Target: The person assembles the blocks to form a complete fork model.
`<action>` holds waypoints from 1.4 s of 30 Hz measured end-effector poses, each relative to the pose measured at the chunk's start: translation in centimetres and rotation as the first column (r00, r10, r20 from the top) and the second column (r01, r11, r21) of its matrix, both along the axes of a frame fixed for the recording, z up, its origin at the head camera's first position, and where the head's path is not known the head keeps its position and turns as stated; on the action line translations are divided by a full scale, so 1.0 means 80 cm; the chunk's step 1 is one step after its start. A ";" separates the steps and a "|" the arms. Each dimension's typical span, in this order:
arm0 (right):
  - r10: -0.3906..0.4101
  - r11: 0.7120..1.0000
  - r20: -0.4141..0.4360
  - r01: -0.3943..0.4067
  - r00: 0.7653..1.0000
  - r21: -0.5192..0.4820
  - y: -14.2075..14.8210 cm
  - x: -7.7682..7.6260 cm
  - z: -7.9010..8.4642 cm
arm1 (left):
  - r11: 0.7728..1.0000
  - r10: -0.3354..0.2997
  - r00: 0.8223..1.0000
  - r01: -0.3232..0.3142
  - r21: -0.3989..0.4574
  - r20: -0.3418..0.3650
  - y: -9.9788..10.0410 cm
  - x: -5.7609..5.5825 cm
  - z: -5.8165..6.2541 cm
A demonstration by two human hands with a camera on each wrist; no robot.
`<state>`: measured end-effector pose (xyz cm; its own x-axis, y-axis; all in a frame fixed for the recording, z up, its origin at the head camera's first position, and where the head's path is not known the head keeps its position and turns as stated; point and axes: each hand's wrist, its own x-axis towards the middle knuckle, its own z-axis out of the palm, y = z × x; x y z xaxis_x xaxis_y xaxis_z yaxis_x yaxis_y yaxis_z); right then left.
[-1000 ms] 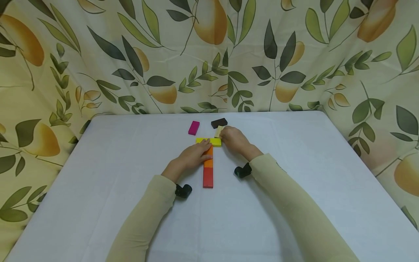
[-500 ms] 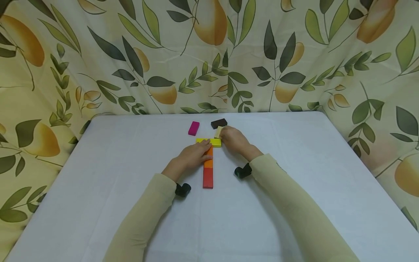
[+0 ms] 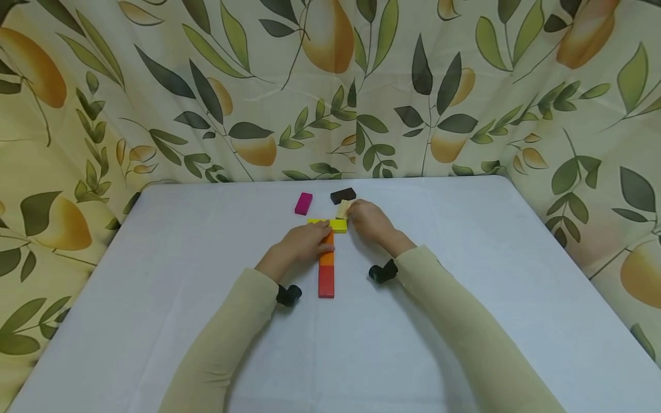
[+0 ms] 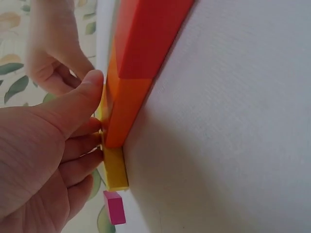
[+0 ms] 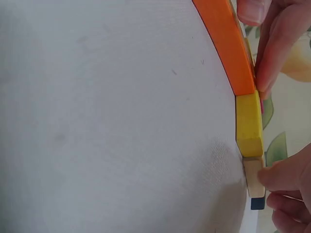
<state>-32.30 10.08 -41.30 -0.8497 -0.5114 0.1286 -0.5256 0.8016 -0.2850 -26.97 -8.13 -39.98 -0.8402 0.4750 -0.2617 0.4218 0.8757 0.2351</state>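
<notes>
In the head view a red block (image 3: 326, 281) and an orange block (image 3: 326, 259) lie end to end in a column. A yellow block (image 3: 338, 226) lies crosswise at the orange one's far end, forming a T. My left hand (image 3: 303, 242) rests its fingertips on the yellow block, with its thumb over the orange one. At the yellow block's right end, my right hand (image 3: 373, 222) pinches a pale cream block (image 3: 342, 209). The right wrist view shows the cream block (image 5: 253, 175) against the yellow one, thumb on its side; the other fingers are partly hidden.
Beyond the cream block lies a dark brown or black block (image 3: 343, 195). A magenta block (image 3: 303, 203) lies at the back left. All rest on a white-covered table (image 3: 449, 344), with a leaf-and-fruit patterned cloth (image 3: 330, 115) behind its far edge.
</notes>
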 end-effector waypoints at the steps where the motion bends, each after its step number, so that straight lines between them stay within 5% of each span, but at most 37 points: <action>1: -0.012 1.000 0.008 0.012 1.000 -0.014 0.000 0.001 0.000 | 1.000 0.007 1.000 -0.007 0.002 0.001 0.000 0.000 0.000; 8: -0.115 0.990 0.135 0.125 0.984 -0.071 -0.007 0.009 -0.001 | 0.991 0.093 0.995 -0.096 0.093 0.038 -0.004 -0.008 0.005; 13: -0.116 0.989 0.152 0.128 0.982 -0.074 -0.010 0.015 0.000 | 0.975 0.168 0.985 -0.172 0.141 0.044 -0.010 -0.026 0.011; 19: -0.109 0.989 0.157 0.123 0.982 -0.082 -0.014 0.024 -0.002 | 0.968 0.186 0.981 -0.193 0.161 0.056 -0.010 -0.051 0.013; 27: -0.056 0.992 0.123 0.069 0.991 -0.104 -0.017 0.037 -0.003 | 0.973 0.172 0.984 -0.177 0.147 0.047 -0.003 -0.074 0.001; 42: 0.165 0.985 0.061 -0.161 0.984 -0.066 -0.022 0.062 0.000 | 0.991 0.123 0.992 -0.124 0.046 0.018 0.013 -0.088 -0.003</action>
